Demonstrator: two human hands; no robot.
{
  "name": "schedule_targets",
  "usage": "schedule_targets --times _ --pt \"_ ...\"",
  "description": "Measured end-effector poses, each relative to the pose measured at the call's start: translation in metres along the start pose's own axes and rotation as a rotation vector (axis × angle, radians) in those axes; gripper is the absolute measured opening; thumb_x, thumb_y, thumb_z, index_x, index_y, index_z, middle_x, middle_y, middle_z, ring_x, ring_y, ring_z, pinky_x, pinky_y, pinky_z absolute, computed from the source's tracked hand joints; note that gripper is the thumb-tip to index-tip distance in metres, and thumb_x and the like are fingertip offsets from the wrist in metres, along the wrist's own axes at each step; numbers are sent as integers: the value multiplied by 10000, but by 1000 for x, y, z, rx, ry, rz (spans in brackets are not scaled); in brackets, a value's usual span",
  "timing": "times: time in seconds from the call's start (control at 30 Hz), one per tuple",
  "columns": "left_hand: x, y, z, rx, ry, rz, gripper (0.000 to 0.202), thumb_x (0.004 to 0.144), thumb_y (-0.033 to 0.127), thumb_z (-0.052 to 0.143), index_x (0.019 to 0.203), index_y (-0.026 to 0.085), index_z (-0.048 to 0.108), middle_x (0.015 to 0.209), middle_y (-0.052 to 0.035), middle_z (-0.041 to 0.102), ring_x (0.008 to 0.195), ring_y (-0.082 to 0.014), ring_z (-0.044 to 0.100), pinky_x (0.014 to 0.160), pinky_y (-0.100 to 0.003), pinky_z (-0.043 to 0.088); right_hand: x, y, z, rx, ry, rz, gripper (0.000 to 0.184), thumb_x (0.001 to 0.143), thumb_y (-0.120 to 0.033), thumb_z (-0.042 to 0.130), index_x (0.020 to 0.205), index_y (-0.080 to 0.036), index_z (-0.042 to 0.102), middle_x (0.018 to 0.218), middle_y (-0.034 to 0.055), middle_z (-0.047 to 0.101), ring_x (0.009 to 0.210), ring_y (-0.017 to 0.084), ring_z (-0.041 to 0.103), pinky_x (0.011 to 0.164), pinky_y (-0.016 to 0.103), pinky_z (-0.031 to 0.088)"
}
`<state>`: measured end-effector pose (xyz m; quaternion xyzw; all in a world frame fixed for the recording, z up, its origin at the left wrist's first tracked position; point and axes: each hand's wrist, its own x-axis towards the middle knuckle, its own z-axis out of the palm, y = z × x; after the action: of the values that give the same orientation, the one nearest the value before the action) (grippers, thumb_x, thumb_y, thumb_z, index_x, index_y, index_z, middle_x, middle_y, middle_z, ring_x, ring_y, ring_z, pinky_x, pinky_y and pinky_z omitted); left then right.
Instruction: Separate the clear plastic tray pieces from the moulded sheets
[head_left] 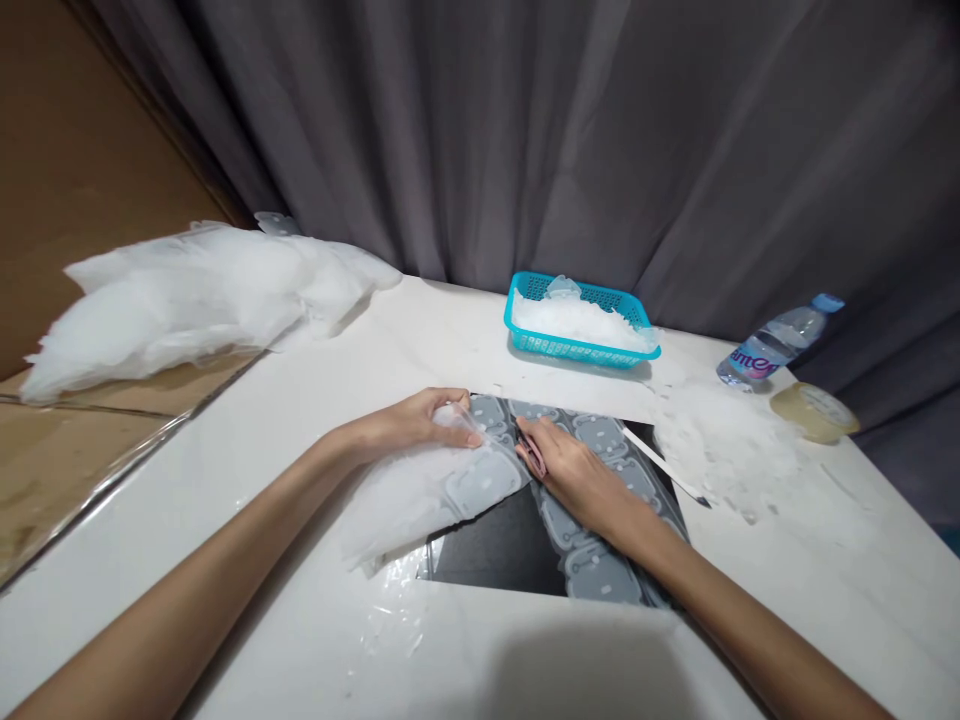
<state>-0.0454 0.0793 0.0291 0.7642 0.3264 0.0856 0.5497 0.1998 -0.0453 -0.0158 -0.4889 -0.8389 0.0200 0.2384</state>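
My left hand point(420, 420) is curled around a stack of clear plastic sheets point(420, 495), pinching its far corner over a dark cutting mat point(495, 550). My right hand point(574, 470) lies on strips of clear moulded plastic shapes point(592, 570) and grips a small pink-handled tool point(534, 455), fingers closed on it. The two hands are almost touching at the mat's far edge.
A turquoise basket point(581, 350) of clear plastic pieces stands at the back. To the right lie a loose heap of plastic scraps point(724, 450), a white blade-like stick point(664, 468), a water bottle point(776, 345) and a tape roll point(814, 410). A big pile of plastic sheets point(195, 295) lies left.
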Motion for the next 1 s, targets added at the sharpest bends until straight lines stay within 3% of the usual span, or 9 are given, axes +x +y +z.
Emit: schedule_targets --times 0.47,0.8,1.0 --pt "-1 -3 -1 -21 19 -7 442 811 520 810 841 214 492 794 49 489 744 -148 455 663 -246 357 15 4 8 -46 16 -31 310 1096 -208 413 1357 -115 553 1091 169 698 1064 307 706 849 459 631" --pt "-1 5 -3 -40 -5 -13 361 824 469 810 868 198 576 835 39 568 806 -158 521 723 -246 389 16 6 11 -36 41 -3 338 1106 -260 414 1369 -101 554 1116 180 690 1127 312 685 920 459 611" --pt "-2 4 -3 -60 -12 -7 394 805 476 821 844 206 536 807 44 544 769 -150 499 692 -246 379 21 4 8 -7 35 32 304 1106 -255 422 1355 -131 542 1150 162 682 1135 293 682 953 449 600"
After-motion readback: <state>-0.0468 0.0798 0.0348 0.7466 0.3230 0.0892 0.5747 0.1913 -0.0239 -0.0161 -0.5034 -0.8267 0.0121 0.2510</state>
